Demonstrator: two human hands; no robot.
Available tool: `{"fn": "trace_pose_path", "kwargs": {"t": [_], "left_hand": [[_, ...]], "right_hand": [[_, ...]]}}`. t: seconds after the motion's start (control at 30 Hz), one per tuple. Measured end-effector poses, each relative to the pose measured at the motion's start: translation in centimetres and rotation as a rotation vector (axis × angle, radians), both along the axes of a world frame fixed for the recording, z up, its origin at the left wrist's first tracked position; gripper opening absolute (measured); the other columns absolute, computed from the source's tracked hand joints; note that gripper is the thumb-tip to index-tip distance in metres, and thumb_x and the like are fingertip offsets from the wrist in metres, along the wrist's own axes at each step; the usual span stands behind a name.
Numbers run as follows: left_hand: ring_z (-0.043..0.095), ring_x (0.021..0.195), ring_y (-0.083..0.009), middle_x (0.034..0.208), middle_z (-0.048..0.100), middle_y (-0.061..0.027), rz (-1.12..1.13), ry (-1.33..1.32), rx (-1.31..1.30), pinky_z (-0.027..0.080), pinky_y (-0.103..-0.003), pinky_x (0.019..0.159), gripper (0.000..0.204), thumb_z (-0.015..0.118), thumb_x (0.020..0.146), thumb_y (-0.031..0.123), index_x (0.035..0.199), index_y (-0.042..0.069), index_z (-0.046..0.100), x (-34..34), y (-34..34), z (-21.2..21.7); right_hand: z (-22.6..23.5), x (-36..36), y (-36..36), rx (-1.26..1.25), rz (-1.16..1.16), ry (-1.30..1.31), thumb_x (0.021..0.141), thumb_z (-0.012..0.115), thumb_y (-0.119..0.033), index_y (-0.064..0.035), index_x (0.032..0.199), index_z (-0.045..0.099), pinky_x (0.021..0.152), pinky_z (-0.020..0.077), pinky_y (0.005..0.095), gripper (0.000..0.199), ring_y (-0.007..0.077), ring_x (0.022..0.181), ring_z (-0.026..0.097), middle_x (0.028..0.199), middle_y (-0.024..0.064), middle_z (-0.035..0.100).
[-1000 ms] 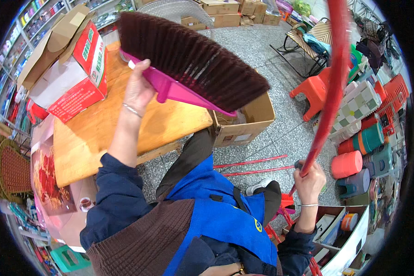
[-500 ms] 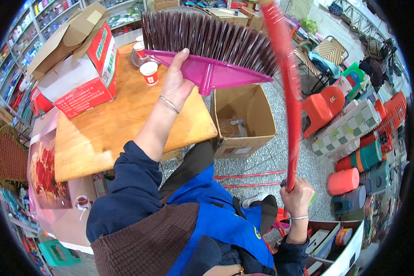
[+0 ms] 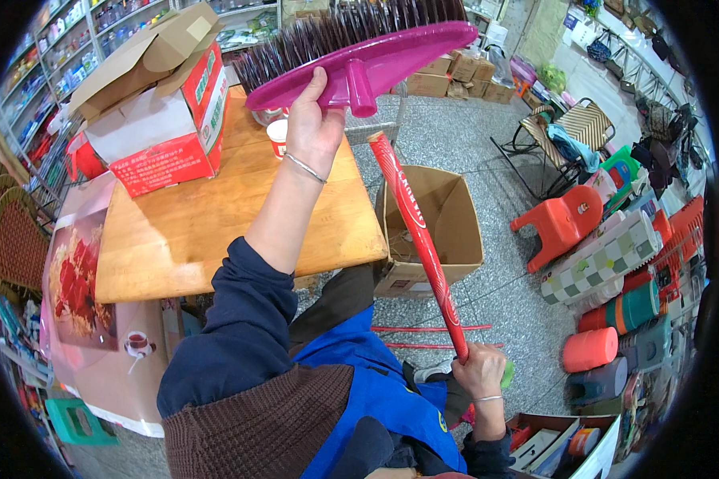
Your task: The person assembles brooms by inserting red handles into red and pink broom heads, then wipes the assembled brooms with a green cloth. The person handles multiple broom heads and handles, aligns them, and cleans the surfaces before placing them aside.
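The red handle (image 3: 419, 247) has swung from beside the broom head (image 3: 359, 60) to just below its socket, over the wooden table (image 3: 216, 231). Left hand (image 3: 315, 128) clasps the head; right hand (image 3: 481, 371) is wrapped around the handle's lower end, seemingly ready for joining.

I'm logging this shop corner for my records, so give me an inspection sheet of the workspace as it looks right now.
Surface: wooden table, bare in the middle, on a speckled stone floor.
Job's things: magenta broom head with dark bristles, socket pointing down; red broom handle, its top end just below the socket, not yet in.
Clutter: red and white carton with open flaps and a small cup on the table; open cardboard box on the floor.
Hands: left hand grips the broom head; right hand grips the handle's lower end.
Cables: nothing seen.
Surroundings: stocked shelves, orange plastic stool, stacked plastic stools.
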State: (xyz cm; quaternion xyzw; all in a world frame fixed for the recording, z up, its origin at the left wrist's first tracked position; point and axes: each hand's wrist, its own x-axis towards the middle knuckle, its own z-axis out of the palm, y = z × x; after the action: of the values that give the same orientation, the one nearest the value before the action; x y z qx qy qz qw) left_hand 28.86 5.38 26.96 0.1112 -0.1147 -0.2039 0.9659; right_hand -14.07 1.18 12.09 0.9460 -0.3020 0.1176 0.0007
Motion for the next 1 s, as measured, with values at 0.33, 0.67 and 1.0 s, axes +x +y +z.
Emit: {"fn": "trace_pose_path", "kwargs": {"t": [0.33,0.67,1.0], "left_hand": [[0.062,0.097,-0.0225,0.104,0.063,-0.0091,-0.004,0.033,-0.030,0.054,-0.038,0.090,0.021,0.064,0.085,-0.002,0.105,0.004,0.058,-0.5,-0.1,-0.2],[0.063,0.096,-0.0225,0.102,0.064,-0.0095,-0.048,0.033,-0.035,0.054,-0.038,0.090,0.020,0.064,0.085,-0.004,0.103,0.004,0.059,-1.2,-0.6,-0.6],[0.062,0.098,-0.0228,0.105,0.062,-0.0103,-0.090,-0.002,-0.080,0.053,-0.038,0.092,0.023,0.063,0.085,-0.005,0.105,0.004,0.057,-1.3,-0.8,-0.9]], "right_hand": [[-0.2,0.9,0.3,0.002,-0.006,-0.013,0.059,0.067,-0.017,-0.0076,0.065,0.059,0.056,0.0471,0.0436,0.014,0.0312,0.059,0.059,0.061,0.0107,0.058],[-0.8,1.2,0.2,0.038,-0.031,-0.033,0.059,0.066,-0.015,-0.0077,0.065,0.059,0.056,0.0475,0.0434,0.012,0.0312,0.059,0.059,0.061,0.0110,0.059],[-0.9,1.2,0.6,0.077,-0.053,-0.037,0.059,0.066,-0.015,-0.0072,0.064,0.060,0.056,0.0483,0.0431,0.011,0.0317,0.060,0.060,0.061,0.0124,0.059]]}}
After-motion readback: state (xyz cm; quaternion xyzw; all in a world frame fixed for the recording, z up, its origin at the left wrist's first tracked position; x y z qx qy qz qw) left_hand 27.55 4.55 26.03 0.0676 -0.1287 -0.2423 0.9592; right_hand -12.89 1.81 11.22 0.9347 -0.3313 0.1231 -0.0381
